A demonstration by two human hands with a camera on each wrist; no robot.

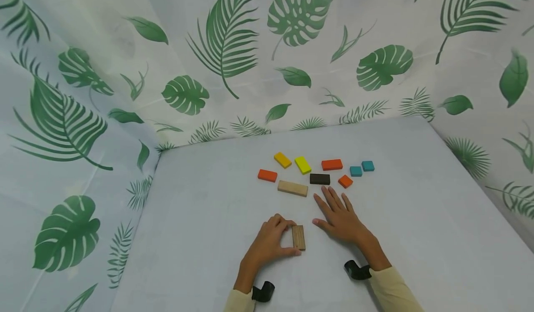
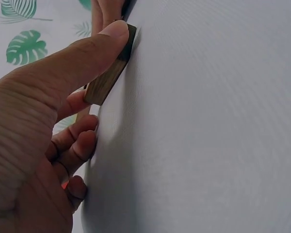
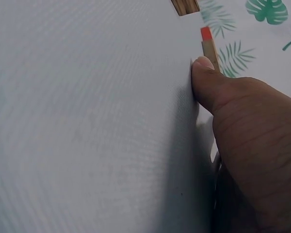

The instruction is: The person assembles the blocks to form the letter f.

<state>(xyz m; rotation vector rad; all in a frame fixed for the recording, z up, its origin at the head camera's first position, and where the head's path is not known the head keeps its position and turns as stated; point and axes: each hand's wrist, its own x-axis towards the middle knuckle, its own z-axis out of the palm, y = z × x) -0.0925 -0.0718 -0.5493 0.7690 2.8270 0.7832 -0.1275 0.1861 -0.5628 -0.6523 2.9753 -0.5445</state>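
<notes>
A brown wooden block [image 1: 298, 238], with a dark line along its length, is on the white table near my left hand [image 1: 273, 240]. That hand holds it by its two ends, thumb at the near end and index finger at the far one. In the left wrist view the thumb presses on the wooden block [image 2: 106, 83], while the other fingers curl loosely below. My right hand [image 1: 343, 221] lies palm down with fingers spread, holding nothing. Its fingertips are just short of a black block [image 1: 320, 179] and an orange block [image 1: 345, 181].
Beyond the hands lie a light wooden block [image 1: 293, 188], red blocks [image 1: 267, 175] [image 1: 332, 164], a yellow-orange block [image 1: 282, 160], a bright yellow block [image 1: 302, 165] and blue blocks [image 1: 356, 171] [image 1: 368, 166]. A leaf-printed curtain [image 1: 258, 71] stands behind the table [image 1: 200, 256].
</notes>
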